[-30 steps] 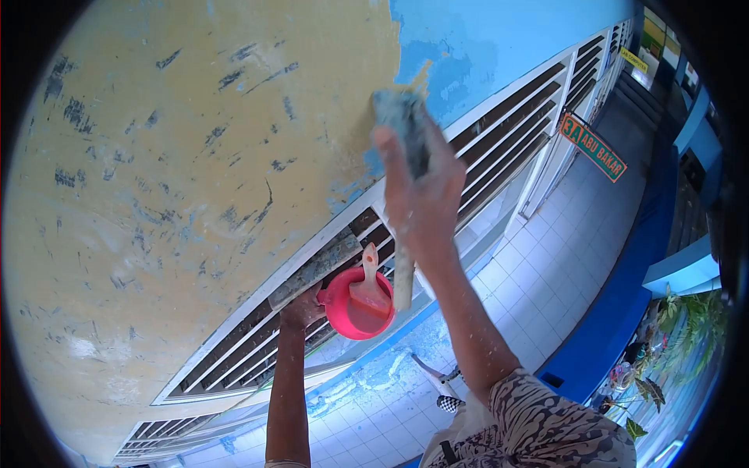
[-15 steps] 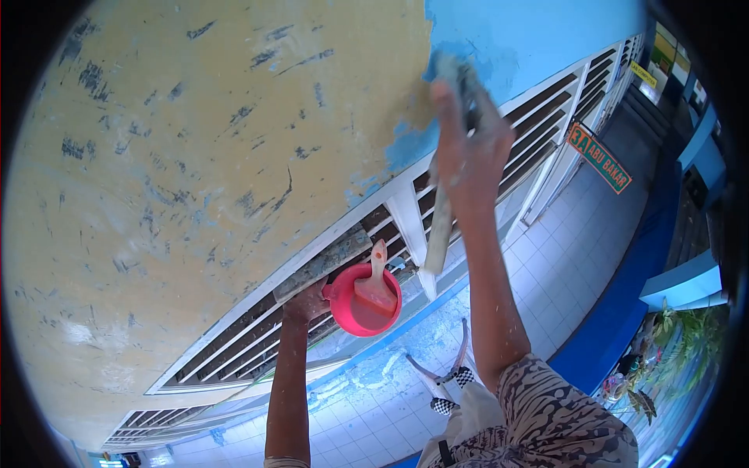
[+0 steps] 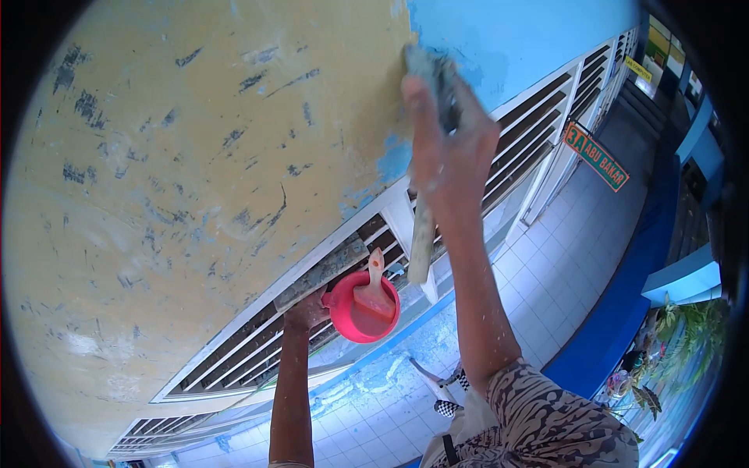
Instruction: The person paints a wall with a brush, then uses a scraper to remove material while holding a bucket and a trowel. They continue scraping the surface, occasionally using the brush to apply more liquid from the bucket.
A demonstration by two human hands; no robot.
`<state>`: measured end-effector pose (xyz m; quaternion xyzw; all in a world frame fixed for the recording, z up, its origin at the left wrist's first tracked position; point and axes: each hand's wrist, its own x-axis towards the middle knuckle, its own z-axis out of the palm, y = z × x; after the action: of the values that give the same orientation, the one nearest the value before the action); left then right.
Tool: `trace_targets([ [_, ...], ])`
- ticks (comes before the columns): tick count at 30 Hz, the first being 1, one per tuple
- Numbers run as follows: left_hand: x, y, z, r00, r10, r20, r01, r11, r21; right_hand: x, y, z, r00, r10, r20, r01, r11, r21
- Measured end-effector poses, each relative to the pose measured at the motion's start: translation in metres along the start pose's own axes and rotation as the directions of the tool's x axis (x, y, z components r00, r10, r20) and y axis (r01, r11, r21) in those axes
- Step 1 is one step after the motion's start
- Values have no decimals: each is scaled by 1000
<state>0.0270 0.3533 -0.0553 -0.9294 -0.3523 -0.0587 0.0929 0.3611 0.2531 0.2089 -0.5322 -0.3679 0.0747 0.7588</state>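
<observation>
My left hand (image 3: 307,310) is closed at the side of a small pink plastic pot (image 3: 360,327), holding it below the wall by the window slats. A wide paintbrush (image 3: 374,292) leans inside the pot, handle upward. Above, my right hand (image 3: 454,152) grips a paint-smeared tool that looks like a scraper, its grey head against the wall. A pale stick-like part (image 3: 421,242) shows beneath that wrist; motion blur hides how it joins. The wall (image 3: 195,156) is tan with dark scuffs left of the tool and light blue to its right.
Slatted windows (image 3: 538,117) run along the wall's lower edge. A grey strip (image 3: 324,273) lies close to my left hand. A class sign (image 3: 597,156) juts out on the right above the tiled floor (image 3: 554,265). Plants (image 3: 694,351) stand at the lower right.
My right hand and its tool have moved left and slightly down across the wall, over the tan and blue border. The pot has dropped slightly in view, with my left hand still on it.
</observation>
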Motion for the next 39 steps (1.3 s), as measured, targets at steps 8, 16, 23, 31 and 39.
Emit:
trace_targets([
  [8, 2, 2, -6, 1000, -2, 2, 2, 1000, -21, -23, 23, 22, 979, -196, -63, 200, 978, 66],
  [16, 14, 7, -14, 1000, 7, -30, -7, 1000, -8, -31, 24, 32, 888, -432, -159, 423, 902, -89],
  [23, 6, 5, -12, 999, 17, -38, -17, 1000, 0, -8, 23, 18, 969, -215, -125, 193, 967, -167],
  [31, 6, 12, -22, 991, 54, -123, -51, 998, 27, -1, 2, 9, 999, -16, -41, 18, 999, 51],
  [39, 3, 4, -7, 997, 40, -70, -41, 999, -9, 11, -2, -5, 997, 78, 5, -78, 997, -11],
])
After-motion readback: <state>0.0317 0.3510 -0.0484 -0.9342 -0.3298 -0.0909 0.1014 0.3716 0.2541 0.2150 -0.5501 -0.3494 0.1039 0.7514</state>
